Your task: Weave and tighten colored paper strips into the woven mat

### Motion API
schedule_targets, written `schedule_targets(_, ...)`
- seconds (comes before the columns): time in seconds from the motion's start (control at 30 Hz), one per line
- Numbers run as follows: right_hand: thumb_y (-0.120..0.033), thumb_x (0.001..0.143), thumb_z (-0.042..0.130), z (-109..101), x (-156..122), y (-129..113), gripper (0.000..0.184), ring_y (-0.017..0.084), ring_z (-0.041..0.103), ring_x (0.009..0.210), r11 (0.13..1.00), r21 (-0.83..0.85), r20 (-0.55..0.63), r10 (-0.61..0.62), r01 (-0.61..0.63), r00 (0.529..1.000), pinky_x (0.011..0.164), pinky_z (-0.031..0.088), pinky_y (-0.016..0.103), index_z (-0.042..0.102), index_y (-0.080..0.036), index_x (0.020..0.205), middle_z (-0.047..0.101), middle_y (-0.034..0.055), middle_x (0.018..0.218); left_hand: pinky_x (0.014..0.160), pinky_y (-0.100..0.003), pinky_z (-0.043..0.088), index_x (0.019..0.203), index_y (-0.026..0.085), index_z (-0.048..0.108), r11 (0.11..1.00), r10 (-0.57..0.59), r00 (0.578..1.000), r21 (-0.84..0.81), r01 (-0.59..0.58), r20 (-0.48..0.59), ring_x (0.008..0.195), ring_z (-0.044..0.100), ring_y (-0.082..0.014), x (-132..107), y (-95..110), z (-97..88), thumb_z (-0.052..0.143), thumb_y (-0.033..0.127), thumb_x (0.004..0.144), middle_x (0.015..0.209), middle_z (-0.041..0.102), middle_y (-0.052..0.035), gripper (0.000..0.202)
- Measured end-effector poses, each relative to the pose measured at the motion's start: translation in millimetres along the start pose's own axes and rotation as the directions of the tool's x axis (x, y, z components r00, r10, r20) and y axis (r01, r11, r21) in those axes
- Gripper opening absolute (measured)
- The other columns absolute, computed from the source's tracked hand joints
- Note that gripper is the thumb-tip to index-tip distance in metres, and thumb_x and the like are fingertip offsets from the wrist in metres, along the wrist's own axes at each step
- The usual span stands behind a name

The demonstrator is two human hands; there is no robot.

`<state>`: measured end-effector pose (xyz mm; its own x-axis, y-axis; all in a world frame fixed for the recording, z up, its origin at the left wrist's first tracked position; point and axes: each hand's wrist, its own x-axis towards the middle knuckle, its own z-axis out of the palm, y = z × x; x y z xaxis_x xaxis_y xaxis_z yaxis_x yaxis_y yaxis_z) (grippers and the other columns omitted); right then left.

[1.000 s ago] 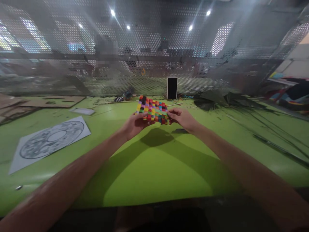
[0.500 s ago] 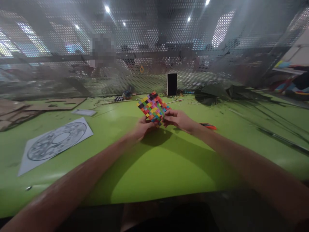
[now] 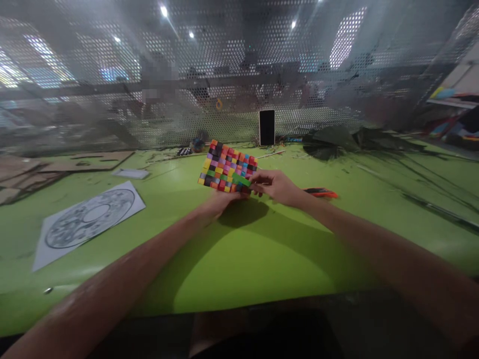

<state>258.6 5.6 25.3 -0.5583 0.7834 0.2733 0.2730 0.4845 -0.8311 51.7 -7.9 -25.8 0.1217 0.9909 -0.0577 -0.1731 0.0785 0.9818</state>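
Head view: woven checkered piece (image 3: 224, 168) held up over the green worktop (image 3: 262, 269), left hand (image 3: 223, 197) and right hand (image 3: 275, 186) engaged.

Detail: piece is tilted, broad multicolored face showing, shadow on the worktop below; whether it is a pouch, or contains anything, I cannot tell from where I stand. Left hand grips its lower edge, fingers mostly hidden behind; right hand, thumb and fingers drawn narrow, pinches the end of a green strip (image 3: 241, 180) lying across the face at the lower right. Orange-handled tool (image 3: 324, 193) beside the right wrist; printed sheet (image 3: 93, 214) flat on the left.
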Motion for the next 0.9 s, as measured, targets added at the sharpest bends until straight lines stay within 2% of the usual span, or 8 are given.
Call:
schedule_targets(0.1, -0.04, 0.088, 0.07, 0, 0, -4, 0.024, 0.014, 0.062, 0.061, 0.997, -0.04, -0.013, 0.065, -0.065, 0.998, 0.062, 0.052, 0.03, 0.07, -0.016, 0.094, 0.07, 0.0047, 0.079, 0.104, -0.044, 0.051, 0.096, 0.018, 0.073, 0.994, 0.108, 0.994, 0.007, -0.108, -0.03, 0.107, 0.069, -0.0271, 0, -1, 1.2, 0.088, 0.011, 0.054, 0.104, 0.076, -0.0083, 0.045)
schedule_targets(0.2, -0.037, 0.09, 0.068, -2, 1, -6, 0.022, 0.014, 0.062, 0.057, 0.994, 0.012, -0.011, 0.109, -0.109, 0.994, 0.058, 0.052, 0.029, 0.069, -0.016, 0.095, 0.07, 0.0044, 0.074, 0.104, -0.045, 0.051, 0.098, 0.018, 0.072, 0.99, 0.138, 0.99, -0.022, -0.138, -0.025, 0.108, 0.069, -0.027, -2, 2, 3.6, 0.086, 0.007, 0.054, 0.106, 0.076, -0.0081, 0.047)
schedule_targets(0.37, -0.032, 0.089, 0.066, -7, 1, -7, 0.019, 0.016, 0.067, 0.067, 0.994, 0.067, -0.059, 0.095, -0.091, 0.994, 0.06, 0.053, 0.029, 0.068, -0.015, 0.098, 0.071, 0.0067, 0.083, 0.102, -0.044, 0.054, 0.097, 0.015, 0.07, 0.989, 0.034, 0.998, -0.145, -0.042, -0.055, 0.103, 0.071, -0.027, -4, 13, 7.3, 0.083, -0.002, 0.053, 0.099, 0.077, -0.0095, 0.05)
schedule_targets(0.47, -0.036, 0.092, 0.062, -10, 0, -8, 0.023, 0.013, 0.06, 0.063, 0.996, -0.083, -0.023, 0.033, -0.035, 0.999, 0.056, 0.045, 0.027, 0.068, -0.015, 0.09, 0.067, 0.0045, 0.076, 0.101, -0.043, 0.056, 0.099, 0.016, 0.07, 0.989, -0.012, 0.998, -0.148, 0.004, -0.056, 0.1, 0.072, -0.0261, -6, 15, 8.2, 0.083, -0.005, 0.053, 0.098, 0.077, -0.0087, 0.053)
schedule_targets(0.57, -0.044, 0.094, 0.058, -10, -1, -7, 0.033, 0.011, 0.048, 0.056, 0.978, -0.206, 0.0, -0.02, 0.02, 1.0, 0.054, 0.037, 0.026, 0.065, -0.015, 0.08, 0.059, 0.0007, 0.067, 0.094, -0.04, 0.059, 0.097, 0.015, 0.071, 0.987, -0.056, 0.998, -0.154, 0.052, -0.026, 0.093, 0.073, -0.0245, -8, 16, 9.9, 0.081, -0.004, 0.059, 0.098, 0.078, -0.0091, 0.044)
schedule_targets(0.73, -0.044, 0.094, 0.058, -8, -2, -9, 0.033, 0.01, 0.045, 0.055, 0.979, -0.206, -0.011, 0.007, -0.01, 1.0, 0.056, 0.035, 0.027, 0.063, -0.016, 0.077, 0.055, -0.0011, 0.065, 0.084, -0.034, 0.063, 0.091, 0.013, 0.072, 0.972, -0.126, 0.992, -0.197, 0.126, 0.012, 0.083, 0.074, -0.0203, -11, 20, 9.9, 0.077, -0.001, 0.07, 0.097, 0.078, -0.01, 0.026)
schedule_targets(0.83, -0.039, 0.092, 0.059, -7, -2, -11, 0.029, 0.01, 0.044, 0.057, 0.976, -0.217, -0.01, 0.019, -0.021, 1.0, 0.057, 0.035, 0.027, 0.061, -0.016, 0.074, 0.056, -0.0011, 0.066, 0.084, -0.032, 0.063, 0.091, 0.012, 0.072, 0.965, -0.184, 0.983, -0.196, 0.176, -0.025, 0.08, 0.073, -0.0183, -9, 21, 7.8, 0.077, 0.003, 0.075, 0.098, 0.077, -0.0104, 0.02)
schedule_targets(0.9, -0.032, 0.09, 0.061, -7, -1, -12, 0.018, 0.011, 0.049, 0.06, 0.984, -0.167, -0.019, 0.061, -0.064, 0.998, 0.06, 0.04, 0.027, 0.063, -0.016, 0.082, 0.061, 0.0004, 0.071, 0.087, -0.032, 0.062, 0.092, 0.013, 0.072, 0.968, -0.177, 0.982, -0.188, 0.163, -0.062, 0.084, 0.074, -0.0187, -7, 20, 6.3, 0.078, 0.002, 0.073, 0.1, 0.077, -0.0103, 0.023)
